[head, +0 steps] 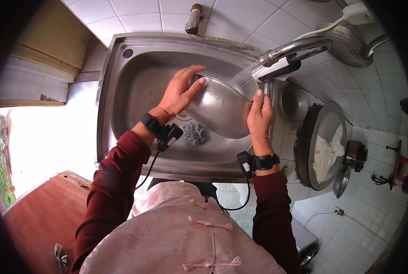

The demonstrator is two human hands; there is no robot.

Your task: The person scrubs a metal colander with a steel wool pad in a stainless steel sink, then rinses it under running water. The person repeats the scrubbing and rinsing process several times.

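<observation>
A perforated metal strainer basket (221, 106) is tilted over the stainless steel sink (138, 92), its mesh underside towards me. My left hand (181, 89) grips its upper left rim, thumb outside. On the right side, my right hand (260, 114) holds the rim with the thumb up. Water sprays from the chrome faucet (267, 59) down behind the strainer's far rim. A steel wool scourer (194, 133) lies on the sink floor, just below the strainer and near the partly hidden drain (182, 115).
Right of the sink are a metal bowl (294, 102) and a large wok (322, 147) with a white cloth (325, 156) in it. A perforated skimmer (349, 46) hangs at the upper right. A flexible hose (224, 41) runs behind the sink.
</observation>
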